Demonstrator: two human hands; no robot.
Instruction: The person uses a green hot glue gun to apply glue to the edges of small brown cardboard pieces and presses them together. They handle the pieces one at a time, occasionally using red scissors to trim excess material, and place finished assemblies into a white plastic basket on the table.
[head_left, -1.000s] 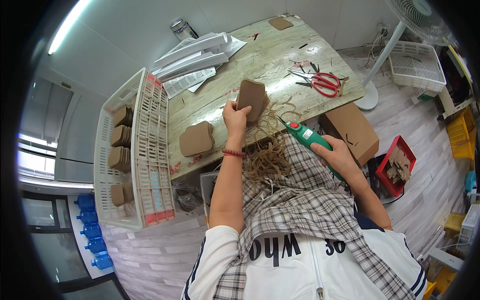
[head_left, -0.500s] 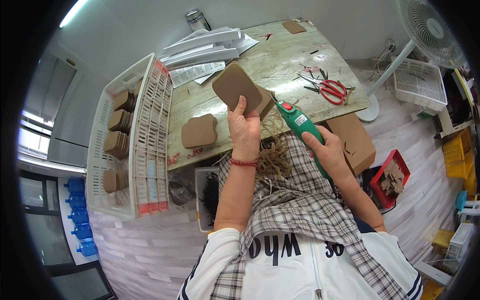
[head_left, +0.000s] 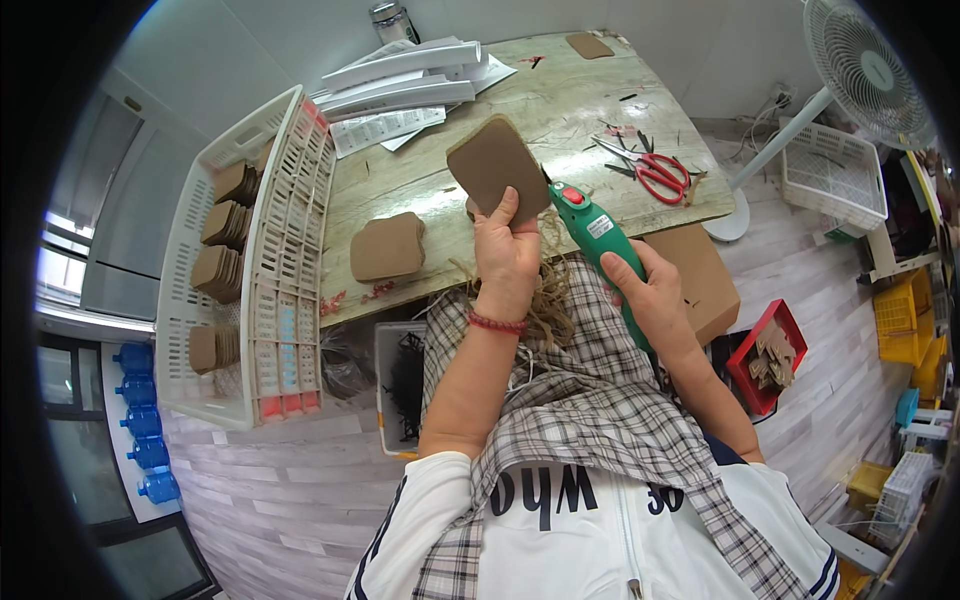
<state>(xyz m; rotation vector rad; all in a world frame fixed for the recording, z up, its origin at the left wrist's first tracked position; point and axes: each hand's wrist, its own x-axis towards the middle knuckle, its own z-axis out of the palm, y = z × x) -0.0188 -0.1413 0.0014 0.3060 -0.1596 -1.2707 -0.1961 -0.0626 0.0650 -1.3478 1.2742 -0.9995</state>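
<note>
My left hand (head_left: 506,248) holds a brown cardboard tag (head_left: 496,165) upright above the near edge of the wooden table (head_left: 560,100). My right hand (head_left: 645,290) grips a green glue gun (head_left: 597,235), its nozzle touching the tag's right edge. A bundle of tan twine (head_left: 545,300) lies in my lap below both hands. A small stack of the same brown tags (head_left: 388,248) rests on the table to the left of my left hand.
A white plastic basket (head_left: 245,300) with several stacks of brown tags stands on the left. Red-handled scissors (head_left: 660,172) and white paper sheets (head_left: 405,85) lie on the table. A cardboard box (head_left: 700,280), a red bin (head_left: 768,352) and a standing fan (head_left: 860,70) are on the right.
My left hand lifted the brown tag up off the twine and toward me. My right hand brought the glue gun up to the tag's edge.
</note>
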